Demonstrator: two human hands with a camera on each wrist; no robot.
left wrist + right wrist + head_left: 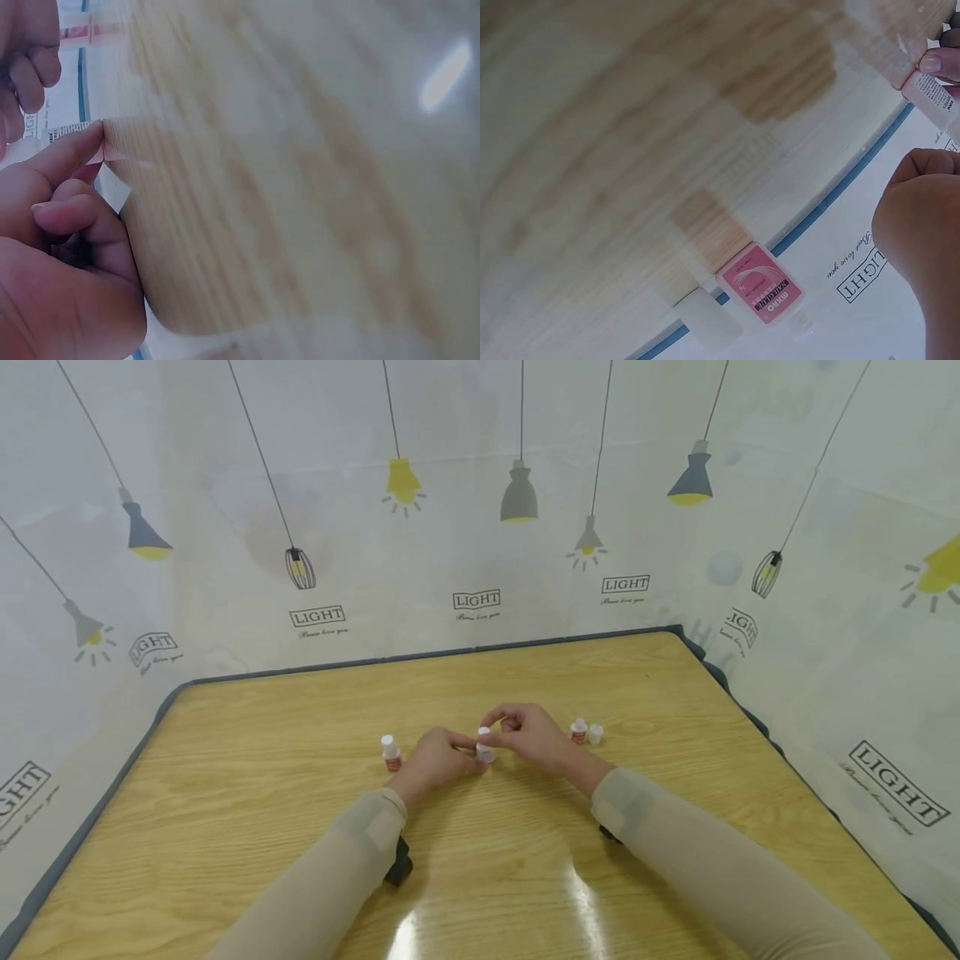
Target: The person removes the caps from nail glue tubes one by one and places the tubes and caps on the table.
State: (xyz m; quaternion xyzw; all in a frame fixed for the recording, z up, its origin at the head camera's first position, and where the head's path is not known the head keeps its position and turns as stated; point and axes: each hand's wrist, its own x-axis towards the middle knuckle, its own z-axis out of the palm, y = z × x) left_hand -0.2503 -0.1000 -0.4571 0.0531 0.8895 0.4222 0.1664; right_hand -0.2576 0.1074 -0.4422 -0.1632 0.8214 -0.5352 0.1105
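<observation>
A small white nail glue bottle [486, 752] stands on the table between both hands. My left hand [442, 757] pinches it low down, near its base. My right hand [528, 732] pinches the white cap [483, 732] at its top with thumb and forefinger. In the right wrist view, printed text shows on the back of this bottle [932, 97]. To the left stands another nail glue bottle [392, 755] with a red label and a white cap on. Right of my right hand, a third nail glue bottle [761, 281] stands with its nozzle bare, beside its loose white cap [709, 321].
The wooden table [300, 827] has a dark edge strip [330, 668] along its back and sides. Pale curtain walls [450, 552] printed with lamps surround it on three sides. Black wrist gear [399, 862] hangs under the left forearm.
</observation>
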